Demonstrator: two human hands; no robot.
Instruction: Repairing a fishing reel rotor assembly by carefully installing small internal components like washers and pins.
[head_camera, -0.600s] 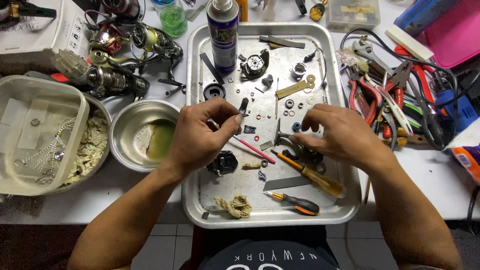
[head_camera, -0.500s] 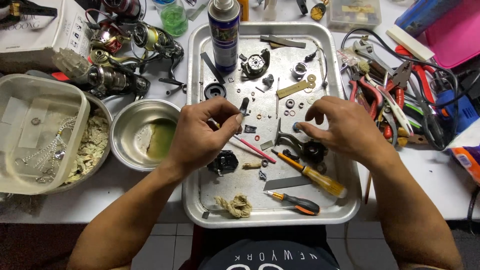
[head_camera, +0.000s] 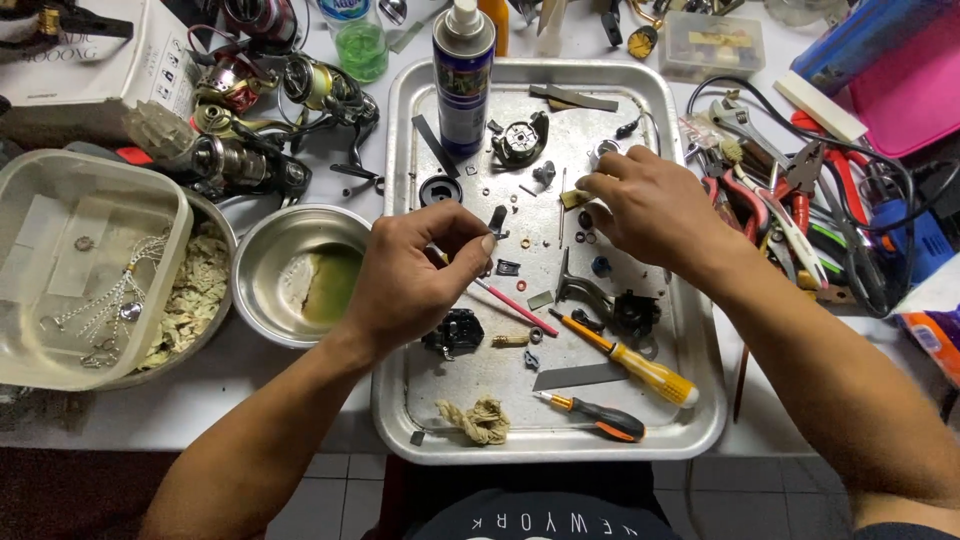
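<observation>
White and crowded, the bench carries a metal tray directly in front of the person, and both hands work above it, a little apart from each other. The left hand is closed in a pinch: thumb and forefinger hold a small dark part at its lower end, so the part stands up and its top stays free to be seen. A thin red stick comes out from under this hand and lies on the tray; I cannot tell if the hand also grips it. The right hand is further from the body, with the fingers bent down and the tips together on something small and pale near a round silver piece; what exactly is between them is hidden. Between the two hands many tiny washers and rings lie spread out flat, probably so that none is lost. Just near the wrist of the right hand rest a yellow screwdriver and a black reel body. Beyond the left hand stands a spray can, upright. To the outer side of the left hand sits a steel bowl with greenish liquid, and pliers lie outside the right hand.
</observation>
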